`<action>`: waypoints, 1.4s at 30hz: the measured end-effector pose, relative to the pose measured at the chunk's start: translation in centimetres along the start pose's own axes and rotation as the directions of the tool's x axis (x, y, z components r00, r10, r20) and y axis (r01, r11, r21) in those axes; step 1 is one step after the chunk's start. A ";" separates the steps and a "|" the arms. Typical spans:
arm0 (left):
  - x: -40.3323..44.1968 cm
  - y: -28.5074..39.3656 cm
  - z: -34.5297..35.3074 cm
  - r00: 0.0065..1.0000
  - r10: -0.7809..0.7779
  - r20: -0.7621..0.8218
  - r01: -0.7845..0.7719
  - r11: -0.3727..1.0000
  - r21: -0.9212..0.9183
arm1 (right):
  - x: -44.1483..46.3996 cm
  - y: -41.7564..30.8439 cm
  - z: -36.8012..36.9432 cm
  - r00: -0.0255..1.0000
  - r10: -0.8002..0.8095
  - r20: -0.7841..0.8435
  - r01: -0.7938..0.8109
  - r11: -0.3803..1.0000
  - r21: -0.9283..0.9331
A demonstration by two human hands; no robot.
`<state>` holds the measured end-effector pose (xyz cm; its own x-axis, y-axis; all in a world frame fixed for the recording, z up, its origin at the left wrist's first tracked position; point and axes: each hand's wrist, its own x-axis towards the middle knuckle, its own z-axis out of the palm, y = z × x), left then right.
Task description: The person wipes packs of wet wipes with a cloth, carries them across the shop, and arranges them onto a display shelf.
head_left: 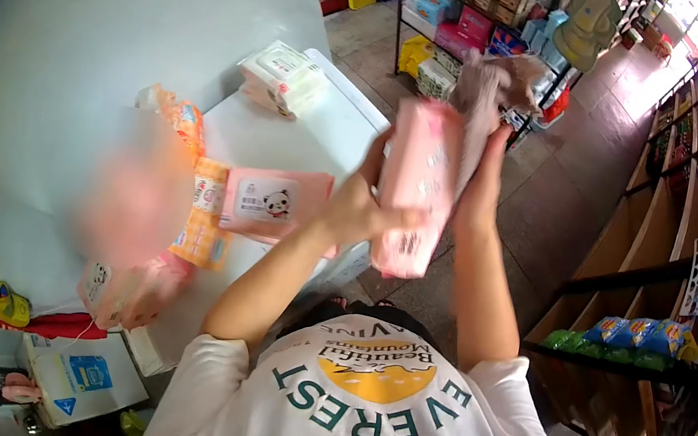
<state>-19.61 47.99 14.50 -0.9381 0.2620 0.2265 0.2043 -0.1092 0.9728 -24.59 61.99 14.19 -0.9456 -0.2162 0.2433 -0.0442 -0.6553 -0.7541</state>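
Note:
My left hand point(355, 205) is wrapped round a pink wipes pack point(418, 174), its thumb across the near end. The pack is held up in front of my chest, beyond the white surface's edge. My right hand point(483, 180) presses a grey-brown cloth point(482, 93) against the pack's right side; the cloth's upper end is blurred. On the white surface point(327, 123) lies a similar pink pack point(278, 201) with a panda label. Beside it are an orange checked pack point(204, 213) and a white wipes pack point(283, 77).
At the left are more pink packs point(132, 289), an orange packet point(186, 124) and a blurred pink shape point(136, 189). A white box point(82, 377) stands lower left. Shelving point(638, 236) with snack bags point(636, 335) lines the right; a stocked rack point(463, 17) stands ahead across the tiled floor.

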 end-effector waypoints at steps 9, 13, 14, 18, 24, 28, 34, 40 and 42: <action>5.2 -4.7 5.1 0.994 0.050 -0.101 -0.074 0.966 -0.247 | -6.6 2.2 -6.8 0.975 -0.169 -0.145 0.116 0.941 -0.318; 5.9 -6.4 7.0 0.950 0.241 -0.200 -0.109 0.852 0.512 | -9.4 1.4 -9.2 0.973 -0.027 -0.228 0.011 0.998 -0.069; 5.2 -6.8 7.7 0.961 0.261 -0.094 -0.128 0.718 0.685 | -9.1 0.6 -10.3 0.966 -0.092 -0.243 0.042 0.979 -0.202; 2.2 -5.7 11.0 0.995 0.005 0.098 -0.091 0.424 0.901 | -7.8 -2.2 -11.8 0.902 -0.121 -0.414 0.059 0.985 -0.159; -0.3 -7.0 6.9 0.992 0.113 -0.058 -0.091 0.950 0.300 | -8.2 -2.2 -12.8 0.845 0.077 -0.529 0.075 0.962 0.261; -2.3 -8.8 9.2 0.998 -0.057 -0.039 0.033 0.886 -0.462 | -7.8 -2.4 -8.9 0.865 0.082 -0.495 0.124 0.921 0.369; -2.8 -6.8 6.3 0.976 -0.171 -0.138 0.035 0.743 -0.668 | -7.6 -2.4 -11.0 0.830 -0.247 -0.500 0.097 0.947 -0.306; -2.6 -6.8 5.6 0.945 -0.232 -0.230 0.121 0.902 -0.414 | -8.3 -2.4 -3.7 0.963 -0.126 0.237 0.266 0.332 -0.905; -2.5 -5.9 6.7 0.957 -0.151 -0.250 0.035 0.909 -0.414 | -6.5 -1.1 -3.7 0.958 -0.142 0.249 0.270 0.154 -0.950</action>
<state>-16.63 54.46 8.55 -0.9979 0.0276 0.0579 0.0371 -0.4876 0.8723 -19.59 66.80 11.13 -0.8192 -0.2944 0.4922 -0.5686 0.5288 -0.6301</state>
